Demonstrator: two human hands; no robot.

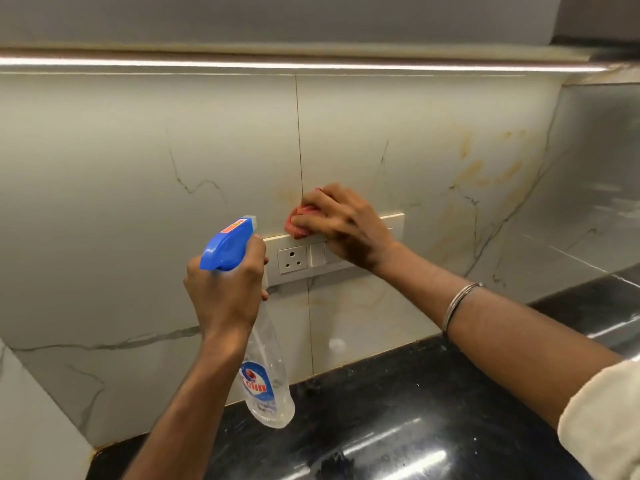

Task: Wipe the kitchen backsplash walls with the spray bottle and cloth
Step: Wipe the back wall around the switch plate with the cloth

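Right hand (341,225): fingers bent over a crumpled red-pink cloth (299,220), pressing it to the glossy, grey-veined pale tile backsplash (138,202) at the top edge of a flat cream plastic switch-and-socket plate (298,259). Left hand (225,292): fingers wrapped round the neck of a clear plastic spray bottle with blue trigger head (266,375), nozzle towards the wall just beside that plate. Hazard, as judged: spray or a damp cloth could carry liquid into the open three-pin socket, and the smooth tapered bottle could slip onto the polished black speckled stone countertop (381,410) below.
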